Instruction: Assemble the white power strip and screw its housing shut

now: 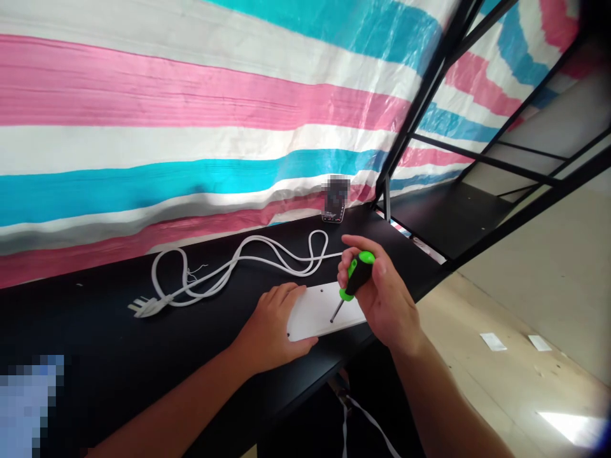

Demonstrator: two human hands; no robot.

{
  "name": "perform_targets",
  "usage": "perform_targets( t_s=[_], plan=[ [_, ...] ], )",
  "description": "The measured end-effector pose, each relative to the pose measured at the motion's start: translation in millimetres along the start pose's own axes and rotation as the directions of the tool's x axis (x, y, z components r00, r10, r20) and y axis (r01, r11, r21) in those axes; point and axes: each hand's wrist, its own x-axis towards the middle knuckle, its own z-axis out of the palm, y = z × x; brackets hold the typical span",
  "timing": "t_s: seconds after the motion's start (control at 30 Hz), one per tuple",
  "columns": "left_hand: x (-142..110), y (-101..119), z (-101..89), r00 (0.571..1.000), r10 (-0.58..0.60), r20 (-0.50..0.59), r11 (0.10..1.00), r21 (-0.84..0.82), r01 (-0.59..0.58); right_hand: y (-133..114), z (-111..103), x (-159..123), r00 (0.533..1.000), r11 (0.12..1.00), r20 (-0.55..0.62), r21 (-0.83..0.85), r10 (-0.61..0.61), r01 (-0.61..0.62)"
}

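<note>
A striped pink, white and blue tarp (191, 108) hangs along the far edge of the black desk (95, 343). At the left of the desk lies a white plug (146, 307), and its cord (252, 238) loops right in slack coils toward the hands. A pixelated phone (333, 216) stands at the far edge against the tarp. The left hand (277, 321) lies flat with its grip wide, resting on the left end of a white plate (317, 312) with small holes. Just right of it, the right hand (382, 292) has its grip closed around the green-and-black handle of a screwdriver (357, 277), steel tip down on the plate. Right of the desk, two paper scraps (493, 341) lie on the floor (525, 394).
</note>
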Motion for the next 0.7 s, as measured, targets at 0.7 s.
perform_targets(
  t_s=[0.7],
  plan=[
    [-0.8, 0.1, -0.5, 1.000, -0.014, 0.009, 1.000, -0.006, 0.014, -5.8, 3.5, -7.1, 0.998, 0.997, -0.036, 0.053, -0.059, 0.060]
  ],
)
